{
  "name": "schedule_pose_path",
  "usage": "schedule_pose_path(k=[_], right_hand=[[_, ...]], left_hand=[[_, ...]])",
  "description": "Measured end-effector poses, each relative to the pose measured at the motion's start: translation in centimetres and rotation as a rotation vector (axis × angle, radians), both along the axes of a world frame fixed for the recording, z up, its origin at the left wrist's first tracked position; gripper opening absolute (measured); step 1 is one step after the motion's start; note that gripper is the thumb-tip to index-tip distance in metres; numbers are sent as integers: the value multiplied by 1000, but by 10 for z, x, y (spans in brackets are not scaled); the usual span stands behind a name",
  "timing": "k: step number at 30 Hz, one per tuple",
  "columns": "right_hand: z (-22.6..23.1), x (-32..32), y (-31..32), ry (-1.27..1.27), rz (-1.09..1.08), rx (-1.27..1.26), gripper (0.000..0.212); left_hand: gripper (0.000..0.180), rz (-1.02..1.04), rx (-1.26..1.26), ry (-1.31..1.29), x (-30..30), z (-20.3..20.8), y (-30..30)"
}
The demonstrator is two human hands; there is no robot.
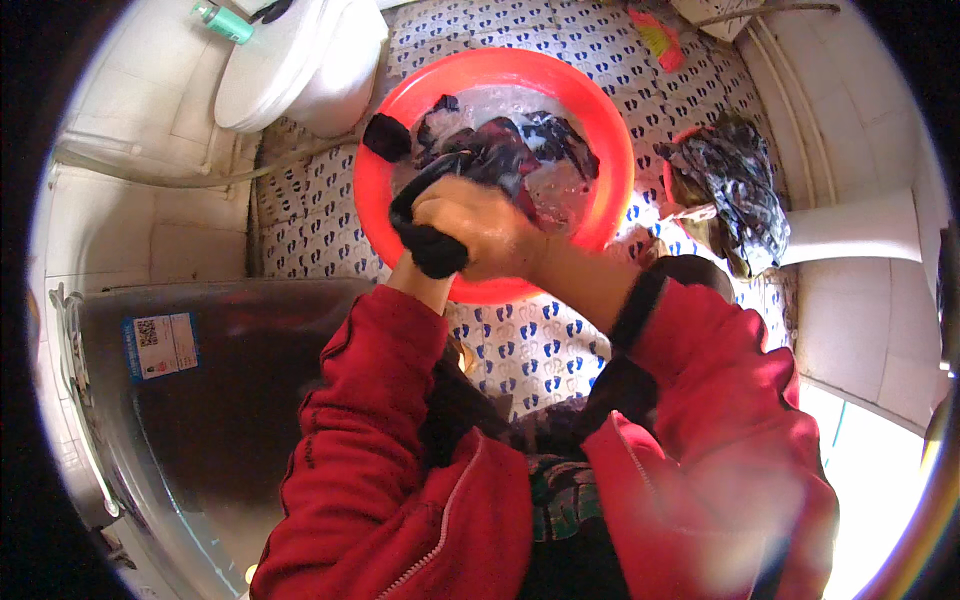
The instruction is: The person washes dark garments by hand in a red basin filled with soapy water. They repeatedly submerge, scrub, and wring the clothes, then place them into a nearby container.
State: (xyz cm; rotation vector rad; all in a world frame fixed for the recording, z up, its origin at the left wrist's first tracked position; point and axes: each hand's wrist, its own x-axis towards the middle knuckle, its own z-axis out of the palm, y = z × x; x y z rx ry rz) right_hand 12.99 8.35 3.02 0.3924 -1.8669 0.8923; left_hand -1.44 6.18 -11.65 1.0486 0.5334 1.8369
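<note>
Both my hands are pressed together over the near left part of a red basin [368,190], closed on a twisted black cloth [437,252]. My right hand [495,230] lies on top, wrapped around the cloth and slightly blurred. Beneath it, at the end of my left forearm [424,288], my left hand is mostly hidden by the cloth and the right hand. The cloth loops out past the hands toward the basin. Dark wet clothes [500,145] lie in sudsy water [560,190] there. Another black piece of cloth [387,138] hangs over the left rim.
A white toilet [340,75] with a green bottle [224,22] on it stands far left. Nearer is a dark-topped appliance [230,350]. On the right, a heap of wet dark clothes [735,185] sits beside a white pipe [855,228]. The floor [510,345] has footprint patterns.
</note>
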Motion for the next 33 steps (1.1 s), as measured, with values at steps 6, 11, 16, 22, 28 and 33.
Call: schedule_pose_path(k=[6,11,16,22,28,33], right_hand=[[-38,-13,68,-384,-492,-708,41],[-26,2,-2,-157,-323,-169,48],[-84,-20,85,-394,-500,-837,39],[-36,-29,91,196,480,-1399,18],[12,-9,36,-31,389,-1273,6],[7,4,63,11,584,-1397,18]], left_hand=[[32,171,-472,-573,65,84,10],[32,168,-508,-587,31,67,-2],[32,162,-637,-565,66,65,11],[40,29,-687,-590,64,109,-3],[40,-315,-496,-665,66,109,-14],[43,-397,-45,-822,58,96,0]])
